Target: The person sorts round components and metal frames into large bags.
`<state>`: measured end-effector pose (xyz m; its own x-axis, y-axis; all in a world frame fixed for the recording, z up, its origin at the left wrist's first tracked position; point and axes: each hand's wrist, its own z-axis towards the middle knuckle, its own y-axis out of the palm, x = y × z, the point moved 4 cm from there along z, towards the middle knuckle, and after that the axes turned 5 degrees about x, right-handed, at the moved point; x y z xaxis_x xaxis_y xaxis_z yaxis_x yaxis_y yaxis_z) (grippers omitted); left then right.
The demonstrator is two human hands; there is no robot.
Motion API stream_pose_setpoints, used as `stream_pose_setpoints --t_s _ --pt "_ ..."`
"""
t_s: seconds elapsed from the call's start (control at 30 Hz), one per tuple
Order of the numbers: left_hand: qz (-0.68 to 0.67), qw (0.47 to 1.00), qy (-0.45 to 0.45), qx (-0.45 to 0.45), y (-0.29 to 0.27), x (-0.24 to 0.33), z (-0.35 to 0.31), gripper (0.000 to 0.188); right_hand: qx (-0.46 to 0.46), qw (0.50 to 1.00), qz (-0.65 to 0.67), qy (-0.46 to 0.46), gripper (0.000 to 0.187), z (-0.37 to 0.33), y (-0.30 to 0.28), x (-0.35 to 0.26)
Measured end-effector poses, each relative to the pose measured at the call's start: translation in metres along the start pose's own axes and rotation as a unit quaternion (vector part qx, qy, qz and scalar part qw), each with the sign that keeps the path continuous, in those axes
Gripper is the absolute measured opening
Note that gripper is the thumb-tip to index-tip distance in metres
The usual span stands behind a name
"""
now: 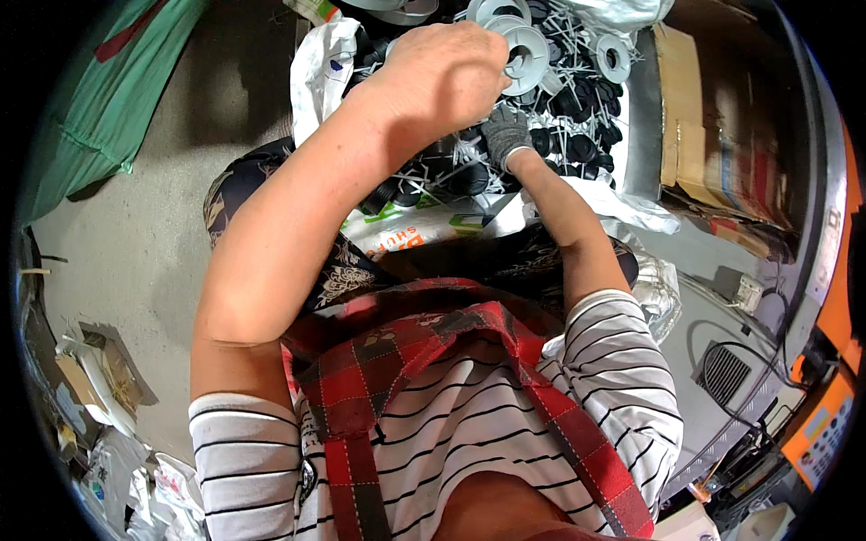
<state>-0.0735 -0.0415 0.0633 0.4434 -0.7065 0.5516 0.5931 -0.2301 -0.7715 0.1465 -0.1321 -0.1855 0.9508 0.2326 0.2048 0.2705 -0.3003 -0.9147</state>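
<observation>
My left hand (451,74) is bare and reaches over a pile of plastic parts. Its fingers close at the edge of a pale grey flanged plastic ring (527,59); most of them are hidden behind the back of the hand. Just below, my right hand (507,132) wears a grey knitted glove and dips among the parts with its fingers bent. Whatever lies under those fingertips is hidden. Around both hands lie many round black plastic parts (469,178) and thin white plastic sprues. Another pale ring (612,59) rests on the pile to the right.
A white printed plastic sack (424,233) spreads beneath the pile, between my knees. On the right stands an open cardboard box (683,108). Green cloth (117,108) hangs at the left. Cables and an orange machine panel (823,433) are at the lower right.
</observation>
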Motion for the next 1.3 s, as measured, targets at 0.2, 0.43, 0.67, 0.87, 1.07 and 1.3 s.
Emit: stream_pose_setpoints --t_s 0.2,0.43,0.67,0.87,1.07,1.3 --pt "-0.028 0.998 0.015 0.046 -0.005 0.010 -0.005 0.032 -0.260 0.965 -0.016 -0.029 0.036 -0.035 -0.028 0.066" --pt "-0.003 0.995 0.050 0.085 -0.004 0.017 -0.004 0.035 -0.205 0.959 0.124 0.151 0.077 -0.010 -0.013 0.122" --pt "-0.005 0.998 -0.053 -0.041 -0.001 0.008 0.003 0.032 -0.143 0.916 0.108 0.358 0.129 0.046 0.098 0.105" --pt "-0.001 0.997 -0.055 -0.045 0.000 0.010 0.007 0.031 -0.084 0.956 0.151 0.235 0.041 0.045 0.123 0.069" --pt "-0.070 0.995 -0.038 -0.066 -0.010 0.006 0.010 0.029 -0.184 0.972 0.143 -0.028 0.036 0.035 0.076 0.041" --pt "-0.128 0.991 -0.018 -0.043 -0.011 0.000 0.003 0.033 -0.239 0.952 0.113 -0.154 0.053 0.012 0.017 -0.006"
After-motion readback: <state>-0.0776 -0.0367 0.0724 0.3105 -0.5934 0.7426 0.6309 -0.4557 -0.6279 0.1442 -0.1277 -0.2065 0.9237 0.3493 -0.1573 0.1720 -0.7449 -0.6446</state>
